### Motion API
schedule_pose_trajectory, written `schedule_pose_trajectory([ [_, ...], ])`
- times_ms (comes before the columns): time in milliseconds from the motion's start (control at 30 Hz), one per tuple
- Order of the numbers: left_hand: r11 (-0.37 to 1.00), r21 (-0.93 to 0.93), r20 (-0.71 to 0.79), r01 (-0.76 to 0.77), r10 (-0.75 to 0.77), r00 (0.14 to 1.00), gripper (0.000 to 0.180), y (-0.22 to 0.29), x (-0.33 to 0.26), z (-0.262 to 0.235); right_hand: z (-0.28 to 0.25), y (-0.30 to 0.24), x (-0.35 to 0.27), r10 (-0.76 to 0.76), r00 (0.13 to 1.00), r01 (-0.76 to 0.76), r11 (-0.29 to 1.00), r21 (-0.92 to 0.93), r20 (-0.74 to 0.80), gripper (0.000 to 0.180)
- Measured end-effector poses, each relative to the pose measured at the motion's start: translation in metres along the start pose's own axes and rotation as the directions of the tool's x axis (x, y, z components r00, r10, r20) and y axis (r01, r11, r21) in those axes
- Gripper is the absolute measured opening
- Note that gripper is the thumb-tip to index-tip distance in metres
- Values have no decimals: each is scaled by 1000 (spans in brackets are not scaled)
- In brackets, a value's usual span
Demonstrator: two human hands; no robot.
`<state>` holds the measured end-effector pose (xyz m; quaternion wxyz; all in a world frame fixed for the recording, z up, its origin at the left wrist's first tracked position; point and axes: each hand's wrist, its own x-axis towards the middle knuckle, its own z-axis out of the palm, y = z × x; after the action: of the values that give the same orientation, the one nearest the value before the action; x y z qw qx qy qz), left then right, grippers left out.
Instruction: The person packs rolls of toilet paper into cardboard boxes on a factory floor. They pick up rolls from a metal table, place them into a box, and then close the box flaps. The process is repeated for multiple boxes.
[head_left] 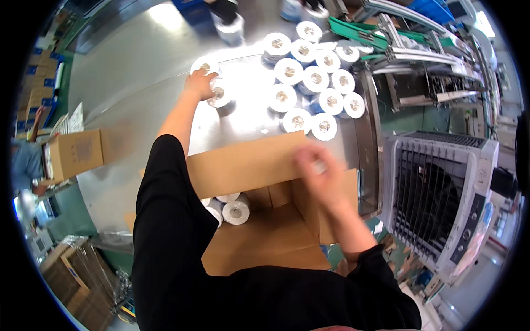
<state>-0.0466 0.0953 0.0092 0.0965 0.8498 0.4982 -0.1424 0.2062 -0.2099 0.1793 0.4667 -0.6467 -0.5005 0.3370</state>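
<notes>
My left hand [200, 84] reaches across the metal table and grips a pair of wrapped white rolls, the farther roll [205, 64] and the nearer roll [222, 94]. Directly in front of me stands an open cardboard box [259, 234], with several white rolls [236, 212] upright in its left part. Its far flap [245, 164] is raised between my arms. Over the right end of that flap is my right hand [323, 174], smeared by motion. Its fingers look bent, but whether they hold anything is unclear.
Many wrapped white rolls [316, 79] stand grouped at the far right of the metal table [132, 66]. At the far edge, a dark-gloved hand [223, 10] is at another roll [230, 32]. A large grey fan unit [433, 187] stands right; another carton [76, 154] is left, beside a person.
</notes>
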Motion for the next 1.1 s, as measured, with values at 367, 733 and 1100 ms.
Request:
schedule_pose_trajectory([
  [367,985,-172,-147,-28,3,989,43,-22,-32,-37,-76,238,100,507,845,-197,590,-783,169,94],
  [733,-42,-850,526,524,-75,847,38,43,-295,-163,-120,176,59,343,934,-227,790,-570,103,71],
  [1100,742,-592,-183,-315,256,949,46,196,-299,83,-99,-113,-38,-385,682,710,554,-435,622,74],
])
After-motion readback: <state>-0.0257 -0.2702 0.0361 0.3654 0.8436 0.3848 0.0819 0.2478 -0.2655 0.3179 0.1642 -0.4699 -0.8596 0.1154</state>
